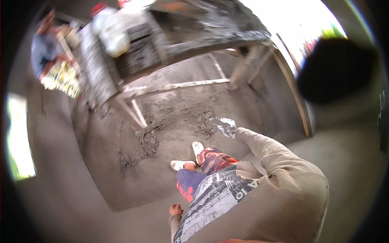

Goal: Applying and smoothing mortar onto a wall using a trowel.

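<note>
A trowel with a pointed metal blade, smeared with pale grey mortar, juts out past my right sleeve. My right hand is at its handle end, mostly covered by the cuff, and the trowel is held out over the floor. Low beside my shirt hangs my left hand, its fingers curled with no tool visible in them. Loose wet mortar lies in crumbs and streaks on the floor ahead of my white slippers.
A mortar-caked wooden scaffold table stands ahead, with braced legs. On it sits a whitish container with a red top. Another person is at the far left. A wooden strip leans at the right wall.
</note>
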Demonstrator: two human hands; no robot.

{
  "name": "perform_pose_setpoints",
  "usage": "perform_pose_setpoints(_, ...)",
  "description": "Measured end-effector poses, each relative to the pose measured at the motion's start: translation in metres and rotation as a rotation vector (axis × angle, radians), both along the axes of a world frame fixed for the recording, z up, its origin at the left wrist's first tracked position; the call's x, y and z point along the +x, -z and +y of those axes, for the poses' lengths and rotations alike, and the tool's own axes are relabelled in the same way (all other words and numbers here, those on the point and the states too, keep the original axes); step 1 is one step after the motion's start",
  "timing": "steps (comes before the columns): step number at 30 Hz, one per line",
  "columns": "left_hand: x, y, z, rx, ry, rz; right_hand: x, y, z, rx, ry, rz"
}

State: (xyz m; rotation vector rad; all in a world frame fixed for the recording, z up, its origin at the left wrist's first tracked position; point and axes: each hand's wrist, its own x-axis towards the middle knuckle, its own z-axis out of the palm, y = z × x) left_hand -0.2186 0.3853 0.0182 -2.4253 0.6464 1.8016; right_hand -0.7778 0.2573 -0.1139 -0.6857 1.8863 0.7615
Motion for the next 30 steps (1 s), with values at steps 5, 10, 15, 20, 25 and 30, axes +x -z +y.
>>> perform_pose_setpoints(5,0.089,0.148,0.062,-0.249,0.541,-0.149,0.027,-0.032,0.045,-0.073,0.017,-0.038)
perform_pose_setpoints(10,0.023,0.070,-0.094,-0.123,0.589,0.034,0.015,-0.063,0.123,-0.345,0.587,-0.039)
perform_pose_setpoints(15,-0.020,0.059,-0.189,-0.155,0.663,0.099,0.003,-0.009,0.154,-1.292,2.135,-0.608)
perform_pose_setpoints(20,-0.022,0.068,-0.264,-0.167,0.790,0.140,0.059,-0.006,0.200,-1.377,2.396,-0.361)
perform_pose_setpoints(25,-0.024,0.071,-0.320,-0.156,0.914,0.128,0.117,-0.014,0.235,-0.946,2.341,0.149)
perform_pose_setpoints(30,-0.027,0.051,-0.336,-0.093,1.021,0.080,0.121,0.049,0.274,-0.637,2.312,0.278)
